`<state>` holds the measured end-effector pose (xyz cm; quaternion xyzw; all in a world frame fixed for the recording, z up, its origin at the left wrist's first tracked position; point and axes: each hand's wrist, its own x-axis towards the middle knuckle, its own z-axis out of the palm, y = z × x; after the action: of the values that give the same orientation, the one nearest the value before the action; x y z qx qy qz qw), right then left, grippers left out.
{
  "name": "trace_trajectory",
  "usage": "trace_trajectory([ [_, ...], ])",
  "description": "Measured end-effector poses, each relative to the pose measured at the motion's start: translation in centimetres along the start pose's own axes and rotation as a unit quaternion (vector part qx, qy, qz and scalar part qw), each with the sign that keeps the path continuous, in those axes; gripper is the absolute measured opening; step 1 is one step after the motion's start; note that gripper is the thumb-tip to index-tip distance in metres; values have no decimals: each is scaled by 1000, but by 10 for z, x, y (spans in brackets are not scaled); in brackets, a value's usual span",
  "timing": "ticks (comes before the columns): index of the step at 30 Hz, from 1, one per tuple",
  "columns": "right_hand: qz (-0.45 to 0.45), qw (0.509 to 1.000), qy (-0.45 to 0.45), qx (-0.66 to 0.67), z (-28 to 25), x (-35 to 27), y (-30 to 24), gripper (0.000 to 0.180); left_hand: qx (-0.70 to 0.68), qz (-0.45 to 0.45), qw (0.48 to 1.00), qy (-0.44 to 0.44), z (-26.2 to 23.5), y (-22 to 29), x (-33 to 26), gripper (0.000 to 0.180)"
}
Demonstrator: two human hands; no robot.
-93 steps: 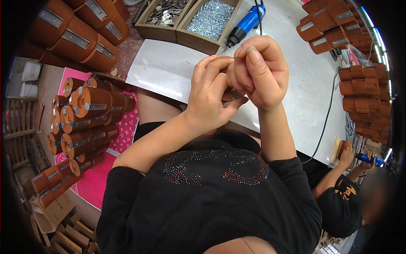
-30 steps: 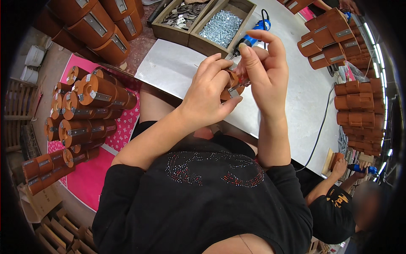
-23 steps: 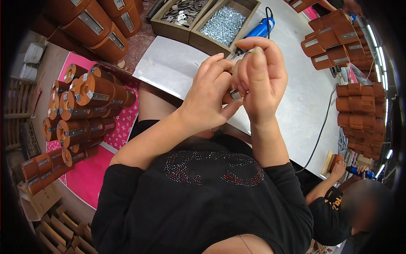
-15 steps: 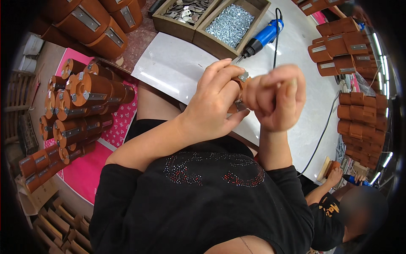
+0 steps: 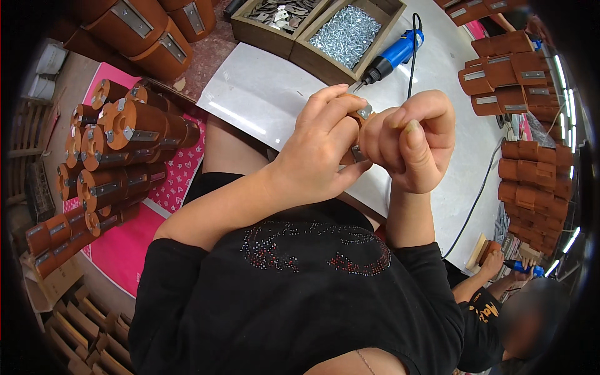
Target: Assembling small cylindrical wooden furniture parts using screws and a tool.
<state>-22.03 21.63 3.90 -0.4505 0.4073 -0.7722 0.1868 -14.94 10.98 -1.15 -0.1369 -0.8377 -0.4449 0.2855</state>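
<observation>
Wooden piece (image 5: pixel 353 115) clasped between both hands.

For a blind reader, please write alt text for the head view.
Both hands, left hand and right hand, hold a small brown wooden piece with a metal plate above a white table. A blue electric screwdriver lies beside a tray of screws.
</observation>
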Motion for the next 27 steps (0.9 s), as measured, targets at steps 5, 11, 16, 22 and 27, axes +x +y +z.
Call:
trace_trajectory([
  [5,18,1000,0,19,-2,2,0,9,-7,5,1000,-8,-2,-1,3,32],
  [11,29,997,-45,61,-9,10,7,8,-47,40,998,-12,-9,-11,11,32],
  [16,16,998,-43,43,-12,17,8,8,-79,54,995,-34,-9,-23,19,32],
  [22,73,995,-46,49,-10,15,2,8,-93,40,993,-66,-7,-25,17,35],
  [27,155,977,-99,-110,4,25,-7,9,-135,-40,975,-172,-14,-22,17,38],
])
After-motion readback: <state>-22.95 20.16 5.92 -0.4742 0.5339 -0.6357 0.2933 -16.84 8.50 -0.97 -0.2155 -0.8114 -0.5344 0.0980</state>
